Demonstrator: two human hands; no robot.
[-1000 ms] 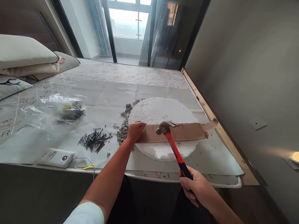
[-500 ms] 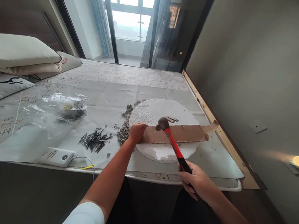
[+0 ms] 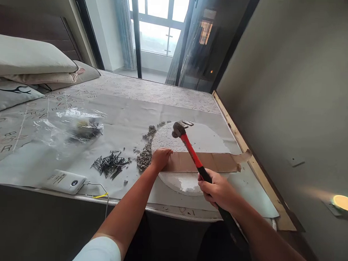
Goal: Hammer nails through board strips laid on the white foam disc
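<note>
My right hand [image 3: 214, 189] is wrapped round the black grip of a claw hammer [image 3: 192, 150] with a red shaft. The hammer's head is raised over the white foam disc [image 3: 210, 137]. Across the disc lies a brown cardboard strip [image 3: 203, 162]. At the strip's left end rests my left hand [image 3: 161, 159], its fingers pinched together; whatever is between the fingertips is too small to make out. Grey gravel [image 3: 144, 158] lines the disc's left edge, close to that hand. Farther left, a pile of dark nails [image 3: 111, 163] lies on the grey sheet [image 3: 125, 121].
A white power bank [image 3: 65, 182] with a cable sits near the mattress's front edge. Behind it is a clear plastic bag [image 3: 68, 128] with something dark inside. Pillows [image 3: 33, 59] are stacked at far left. A wooden rail [image 3: 239, 136] runs along the right wall.
My right hand has lifted the hammer up and to the left, away from the cardboard strip. The left hand stays at the strip's left end. The camera view has shifted slightly.
</note>
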